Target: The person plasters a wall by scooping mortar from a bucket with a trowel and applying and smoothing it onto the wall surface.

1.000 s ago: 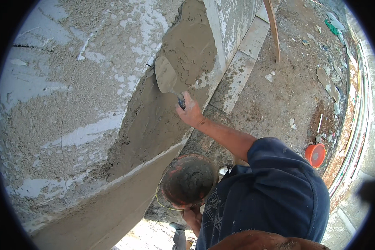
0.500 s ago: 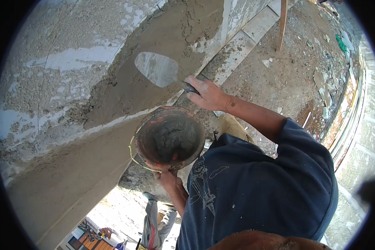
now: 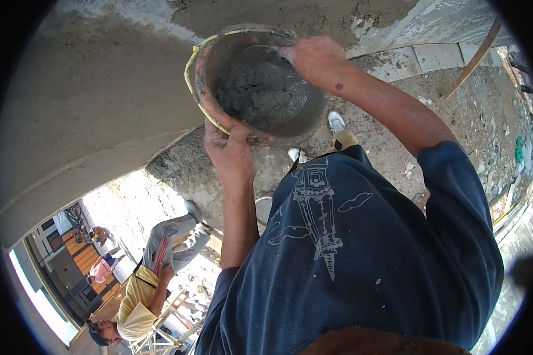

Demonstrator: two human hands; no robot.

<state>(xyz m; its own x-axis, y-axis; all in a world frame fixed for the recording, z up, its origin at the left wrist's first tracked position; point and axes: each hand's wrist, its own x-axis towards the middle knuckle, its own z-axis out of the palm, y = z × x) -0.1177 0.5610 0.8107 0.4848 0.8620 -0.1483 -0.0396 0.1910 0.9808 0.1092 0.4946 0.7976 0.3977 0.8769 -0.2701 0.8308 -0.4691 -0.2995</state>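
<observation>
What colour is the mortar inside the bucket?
The mortar is dark grey; it shows best in the head view.

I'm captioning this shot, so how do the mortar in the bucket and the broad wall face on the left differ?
Colour: the mortar is dark grey; the wall face is paler and browner.
Texture: the mortar is lumpy; the wall face is mostly smooth.
Setting: the mortar sits inside the round bucket; the wall face spreads out as one broad surface.
Both look greyish.
</observation>
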